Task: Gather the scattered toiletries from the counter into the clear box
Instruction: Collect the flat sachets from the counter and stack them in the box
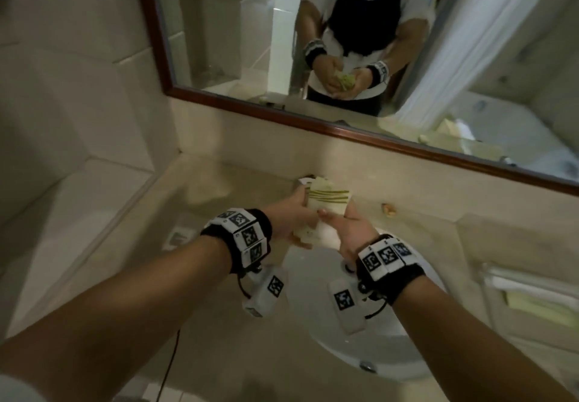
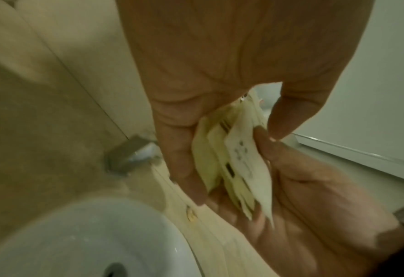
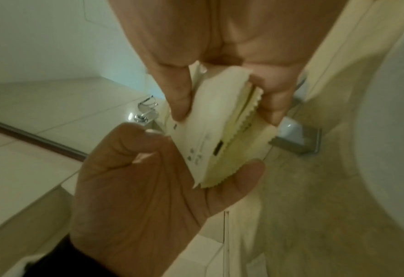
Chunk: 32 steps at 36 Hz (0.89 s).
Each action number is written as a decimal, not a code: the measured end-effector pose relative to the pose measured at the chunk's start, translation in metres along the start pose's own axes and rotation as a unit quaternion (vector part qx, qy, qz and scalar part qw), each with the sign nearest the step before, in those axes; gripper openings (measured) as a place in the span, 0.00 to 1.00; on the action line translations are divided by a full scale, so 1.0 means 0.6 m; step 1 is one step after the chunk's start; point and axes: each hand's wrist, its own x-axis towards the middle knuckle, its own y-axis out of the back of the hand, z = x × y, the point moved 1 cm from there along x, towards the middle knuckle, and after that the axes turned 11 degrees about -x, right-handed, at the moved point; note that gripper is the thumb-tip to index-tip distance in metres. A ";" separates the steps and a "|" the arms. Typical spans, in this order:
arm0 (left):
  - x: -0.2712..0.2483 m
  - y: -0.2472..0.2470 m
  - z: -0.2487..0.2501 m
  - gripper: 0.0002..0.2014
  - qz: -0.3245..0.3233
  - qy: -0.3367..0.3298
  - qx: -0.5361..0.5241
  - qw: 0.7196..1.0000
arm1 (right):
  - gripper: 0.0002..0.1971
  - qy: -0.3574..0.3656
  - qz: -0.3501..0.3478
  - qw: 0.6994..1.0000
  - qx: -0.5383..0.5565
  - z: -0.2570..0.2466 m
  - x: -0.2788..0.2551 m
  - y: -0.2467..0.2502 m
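Note:
A stack of pale sachets (image 1: 327, 197) with green stripes is held up over the sink between both hands. My left hand (image 1: 300, 210) grips the stack from the left, and in the left wrist view its thumb and fingers (image 2: 236, 163) pinch the sachets (image 2: 241, 168). My right hand (image 1: 332, 216) holds the same stack from the right. In the right wrist view it (image 3: 224, 112) pinches the sachets' (image 3: 210, 135) serrated ends. A clear-looking container (image 1: 526, 292) with pale items inside sits at the counter's right edge, blurred.
Below the hands lies a white sink basin (image 1: 351, 339). A small tan object (image 1: 388, 210) rests on the beige counter behind the basin. There is a metal fitting (image 2: 125, 155) beside the sink. A wood-framed mirror (image 1: 344, 125) runs along the back wall.

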 end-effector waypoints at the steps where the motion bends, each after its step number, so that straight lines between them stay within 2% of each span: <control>1: 0.003 -0.028 -0.004 0.35 -0.005 0.002 0.009 1.000 | 0.16 -0.015 0.005 1.000 -0.004 0.007 -0.011 0.019; 6: 0.017 -0.163 -0.035 0.32 -0.012 -0.010 0.016 1.000 | 0.12 -0.040 0.001 0.997 0.060 0.042 -0.086 0.124; 9: 0.029 -0.235 -0.057 0.32 -0.023 -0.012 0.061 0.998 | 0.16 0.006 -0.004 0.998 0.068 0.070 -0.130 0.189; 10: 0.033 -0.259 -0.063 0.32 -0.035 -0.011 0.083 0.996 | 0.17 0.020 0.018 0.999 0.042 0.086 -0.142 0.213; 12: 0.040 -0.307 -0.073 0.33 -0.064 -0.012 0.136 0.989 | 0.32 0.033 0.055 0.998 -0.028 0.110 -0.167 0.266; 14: 0.046 -0.353 -0.078 0.34 -0.085 -0.012 0.202 0.976 | 0.36 0.026 0.094 0.992 -0.074 0.133 -0.196 0.321; 16: 0.054 -0.401 -0.083 0.32 -0.104 -0.024 0.280 0.954 | 0.34 0.024 0.123 0.987 -0.104 0.158 -0.222 0.376; 19: 0.065 -0.472 -0.087 0.27 -0.119 -0.063 0.403 0.905 | 0.28 0.014 0.149 0.977 -0.155 0.187 -0.260 0.444; 23: 0.079 -0.555 -0.101 0.24 -0.143 -0.094 0.478 0.862 | 0.22 -0.002 0.136 0.970 -0.200 0.230 -0.296 0.509; 26: 0.094 -0.600 -0.119 0.23 -0.138 -0.103 0.483 0.859 | 0.22 -0.014 0.133 0.967 -0.217 0.263 -0.309 0.546; 32: 0.130 -0.652 -0.151 0.27 -0.149 -0.092 0.491 0.853 | 0.22 -0.050 0.145 0.971 -0.183 0.331 -0.320 0.604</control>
